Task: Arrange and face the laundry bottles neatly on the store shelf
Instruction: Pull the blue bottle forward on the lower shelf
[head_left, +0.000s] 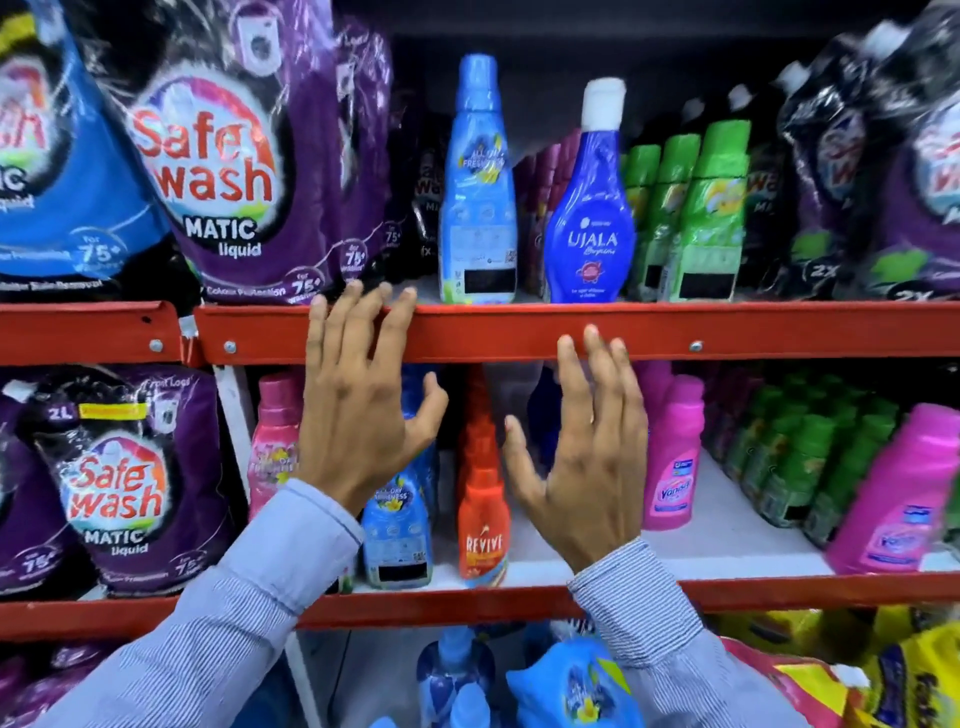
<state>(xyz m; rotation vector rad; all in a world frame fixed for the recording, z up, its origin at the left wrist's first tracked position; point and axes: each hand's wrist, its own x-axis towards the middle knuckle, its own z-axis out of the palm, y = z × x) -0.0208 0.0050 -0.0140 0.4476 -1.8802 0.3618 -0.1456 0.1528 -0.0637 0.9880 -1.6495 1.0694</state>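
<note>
On the upper shelf stand a light blue bottle and a dark blue Ujala bottle side by side, both upright, labels forward. On the shelf below, a red Revive bottle and a blue bottle stand between my hands. My left hand is open, its fingertips over the red shelf edge. My right hand is open too, fingers spread, in front of the lower shelf. Neither hand holds anything.
Purple Safe Wash pouches fill the left of both shelves. Green bottles stand right of the Ujala bottle. Pink Vanish bottles and more green bottles sit lower right. Blue pouches lie on the bottom level.
</note>
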